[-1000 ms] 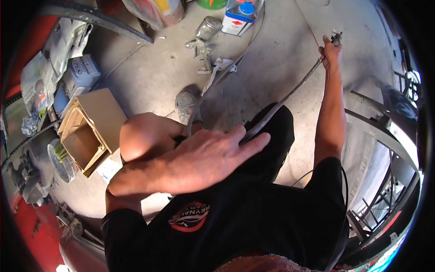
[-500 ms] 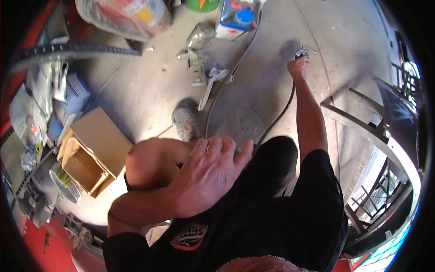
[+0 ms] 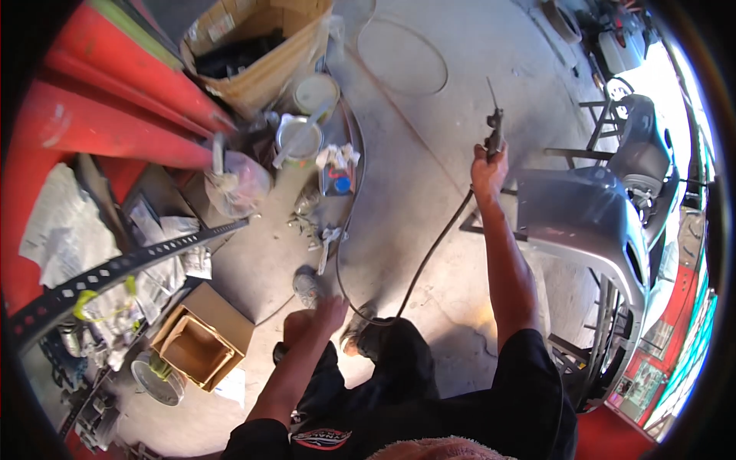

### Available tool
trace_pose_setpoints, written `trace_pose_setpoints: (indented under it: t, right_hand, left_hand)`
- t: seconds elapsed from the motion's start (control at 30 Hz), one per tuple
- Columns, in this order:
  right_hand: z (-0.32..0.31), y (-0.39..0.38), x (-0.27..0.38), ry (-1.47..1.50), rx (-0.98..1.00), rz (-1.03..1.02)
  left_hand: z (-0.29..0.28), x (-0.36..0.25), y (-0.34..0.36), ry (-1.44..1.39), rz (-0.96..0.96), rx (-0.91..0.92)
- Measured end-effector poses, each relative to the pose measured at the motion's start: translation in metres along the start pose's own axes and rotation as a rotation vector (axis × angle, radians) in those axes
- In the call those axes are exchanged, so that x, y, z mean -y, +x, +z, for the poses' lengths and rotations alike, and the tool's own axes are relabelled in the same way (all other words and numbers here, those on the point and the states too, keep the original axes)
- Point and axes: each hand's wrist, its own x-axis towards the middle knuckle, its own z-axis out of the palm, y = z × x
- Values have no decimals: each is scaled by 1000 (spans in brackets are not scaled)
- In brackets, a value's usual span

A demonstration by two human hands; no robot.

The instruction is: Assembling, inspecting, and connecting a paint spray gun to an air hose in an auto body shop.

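Note:
My right hand (image 3: 491, 172) is stretched out ahead, closed round a dark air blow gun (image 3: 496, 132) with a long thin nozzle pointing away from me. A black hose (image 3: 429, 257) runs down from that hand to the floor near my feet. My left hand (image 3: 330, 314) hangs in front of my thigh, near my shoes; its fingers are too blurred to tell whether they are closed, and no object shows in it. To the right of my right forearm, a grey car bumper (image 3: 571, 211) rests on a metal stand.
At left are an open cardboard box (image 3: 201, 337), a perforated dark metal bar (image 3: 130, 268) and red panels (image 3: 115, 130). Open cans (image 3: 299, 138), a blue-capped container (image 3: 337, 182) and a large torn carton (image 3: 253, 57) stand ahead. Another hose (image 3: 354, 207) crosses the floor.
I have risen from a crouch to standing, and the view has widened. My right hand has lifted the blow gun from near the floor. My left hand has left my knee area and dropped lower.

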Motion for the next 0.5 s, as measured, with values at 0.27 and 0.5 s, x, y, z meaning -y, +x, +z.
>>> trace_pose_setpoints:
  t: [0.27, 0.5]
  right_hand:
    - [-215, 154, 137, 429, -279, -28]
    - [-270, 259, 161, 617, -52, 176]
  left_hand:
    - [-235, -62, -118, -164, -32, -136]
    - [-267, 4, -136, -182, -860, 105]
